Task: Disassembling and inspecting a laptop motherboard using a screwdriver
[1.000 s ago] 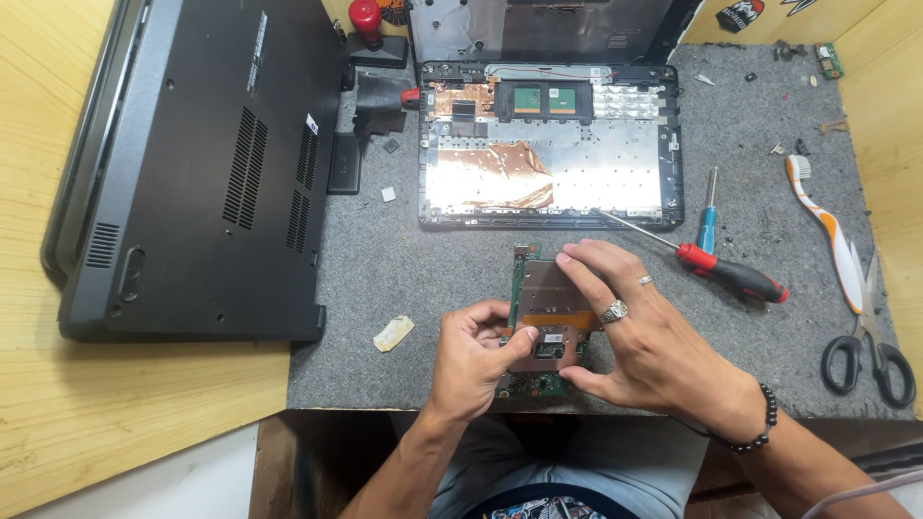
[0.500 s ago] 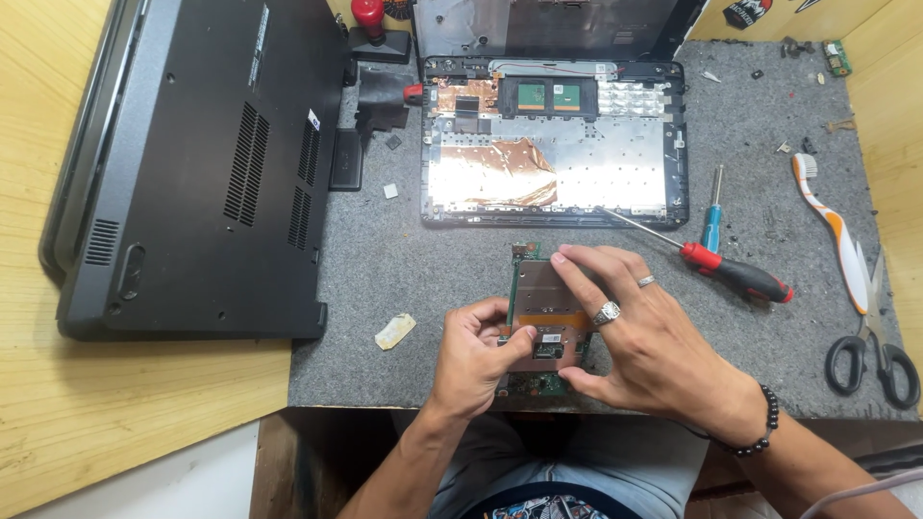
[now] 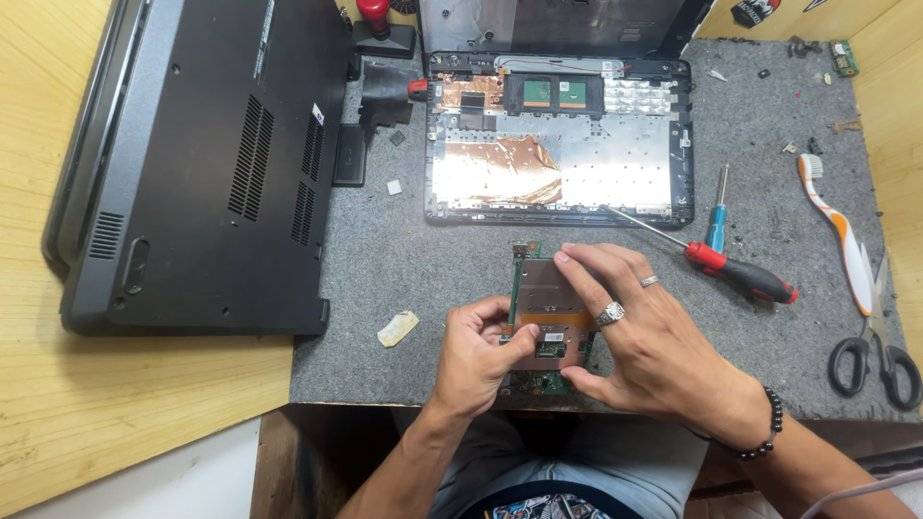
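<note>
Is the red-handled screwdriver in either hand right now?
No, the red-handled screwdriver lies on the grey mat, while the left hand and right hand both grip the green circuit board.

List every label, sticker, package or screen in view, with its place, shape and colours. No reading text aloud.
Label strip: on the black laptop bottom cover, far end; narrow, pale, rectangular.
Small sticker: same cover's right edge; white, tiny.
White label: top rim of the open laptop chassis; small rectangle.
Dark sticker: far right on the wood; black with white.
No packages; no lit screen.
</note>
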